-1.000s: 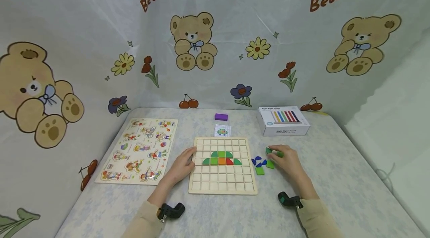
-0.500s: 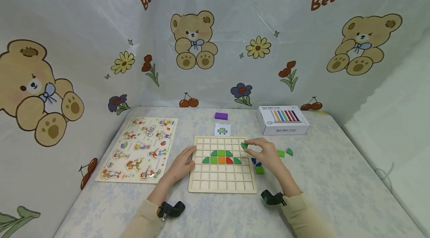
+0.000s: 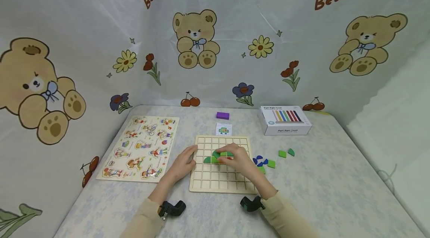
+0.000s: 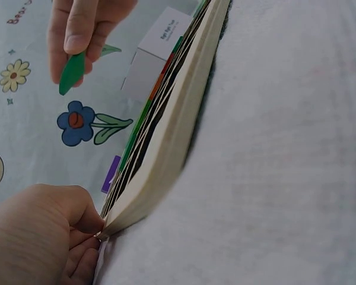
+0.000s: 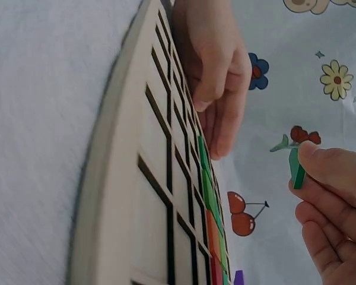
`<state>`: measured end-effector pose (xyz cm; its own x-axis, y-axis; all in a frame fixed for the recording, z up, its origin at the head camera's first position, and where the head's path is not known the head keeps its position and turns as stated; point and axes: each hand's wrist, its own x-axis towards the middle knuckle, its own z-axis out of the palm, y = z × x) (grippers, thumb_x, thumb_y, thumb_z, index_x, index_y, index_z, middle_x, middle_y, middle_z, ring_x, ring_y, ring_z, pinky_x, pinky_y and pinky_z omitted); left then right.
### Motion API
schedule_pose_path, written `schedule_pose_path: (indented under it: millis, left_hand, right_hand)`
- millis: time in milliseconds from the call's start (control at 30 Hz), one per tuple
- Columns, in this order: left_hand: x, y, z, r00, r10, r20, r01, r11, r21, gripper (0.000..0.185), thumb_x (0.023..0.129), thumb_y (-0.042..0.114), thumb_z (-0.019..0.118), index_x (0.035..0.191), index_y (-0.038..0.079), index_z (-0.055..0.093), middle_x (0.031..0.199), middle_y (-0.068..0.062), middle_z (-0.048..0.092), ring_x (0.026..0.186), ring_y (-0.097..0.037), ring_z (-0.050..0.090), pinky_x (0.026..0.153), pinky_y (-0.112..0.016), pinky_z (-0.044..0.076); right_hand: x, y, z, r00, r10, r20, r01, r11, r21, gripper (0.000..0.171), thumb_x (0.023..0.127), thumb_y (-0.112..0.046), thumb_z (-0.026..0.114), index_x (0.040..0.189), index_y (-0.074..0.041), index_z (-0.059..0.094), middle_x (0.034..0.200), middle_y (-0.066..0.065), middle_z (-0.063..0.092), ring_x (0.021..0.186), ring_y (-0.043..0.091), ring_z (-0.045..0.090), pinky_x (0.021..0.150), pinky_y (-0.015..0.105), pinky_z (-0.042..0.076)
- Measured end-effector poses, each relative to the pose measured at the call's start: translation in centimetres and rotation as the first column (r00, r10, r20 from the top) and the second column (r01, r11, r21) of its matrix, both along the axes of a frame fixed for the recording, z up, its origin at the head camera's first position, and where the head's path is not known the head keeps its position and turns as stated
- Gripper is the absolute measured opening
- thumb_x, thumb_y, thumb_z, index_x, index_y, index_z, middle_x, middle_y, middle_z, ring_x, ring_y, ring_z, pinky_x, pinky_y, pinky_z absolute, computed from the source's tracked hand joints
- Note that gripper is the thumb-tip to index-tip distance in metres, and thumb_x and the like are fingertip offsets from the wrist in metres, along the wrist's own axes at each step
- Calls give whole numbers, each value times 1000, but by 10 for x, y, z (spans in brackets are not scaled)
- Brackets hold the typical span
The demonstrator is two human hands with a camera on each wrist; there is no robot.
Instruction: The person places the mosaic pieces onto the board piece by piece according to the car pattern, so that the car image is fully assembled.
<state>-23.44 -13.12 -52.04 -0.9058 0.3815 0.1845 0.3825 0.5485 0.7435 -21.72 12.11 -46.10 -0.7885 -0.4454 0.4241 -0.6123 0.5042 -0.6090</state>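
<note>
My right hand [image 3: 239, 160] is over the wooden grid board [image 3: 218, 178], pinching a green quarter-circle tile [image 5: 296, 169] between thumb and fingers. The left wrist view shows this tile [image 4: 72, 74] raised off the board. My left hand [image 3: 183, 164] holds the board's left edge, thumb [image 4: 83, 211] against the rim. Green, orange and red tiles sit in the board's middle rows, partly hidden by my right hand. Right of the board lie small blue half-round pieces [image 3: 259, 157], green square tiles [image 3: 271, 163] and another green quarter-circle tile [image 3: 291, 152].
A pattern card [image 3: 223, 129] and a purple block [image 3: 223, 115] lie behind the board. At the back right stands a white box [image 3: 285, 120]. A picture puzzle board [image 3: 141, 148] lies on the left. A bear-print cloth hangs behind the table.
My right hand has picked up a green quarter-circle tile from the right and carried it left over the board's tiles. Another such tile was set down farther right. My left hand stays put.
</note>
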Motion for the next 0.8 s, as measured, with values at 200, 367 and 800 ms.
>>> schedule_pose_path:
  millis: [200, 367, 800]
  left_hand:
    - [3, 0, 3, 1000, 8, 2, -8, 1000, -4, 57, 89, 3, 52, 143, -2, 37, 146, -17, 36, 135, -33, 30, 107, -48, 29]
    - [3, 2, 4, 1000, 1, 10, -1, 1000, -4, 57, 90, 4, 52, 144, -1, 36, 146, -16, 35, 135, -32, 30, 107, -47, 29]
    - [2, 1, 2, 1000, 12, 1, -12, 1000, 6, 57, 88, 1, 52, 143, -1, 38, 145, -16, 37, 135, -33, 31, 107, -47, 29]
  right_hand:
    - [5, -16, -12, 998, 65, -19, -65, 998, 22, 28, 80, -12, 75, 107, -5, 72, 102, 3, 69, 96, 19, 60, 82, 33, 52]
    - [9, -23, -20, 997, 74, 13, -74, 997, 3, 28, 79, -11, 75, 106, -6, 72, 102, 4, 68, 97, 18, 59, 81, 33, 52]
    - [13, -32, -36, 996, 84, 1, -83, 984, 155, 26, 83, -17, 73, 108, -10, 72, 97, -2, 67, 86, 9, 54, 71, 21, 48]
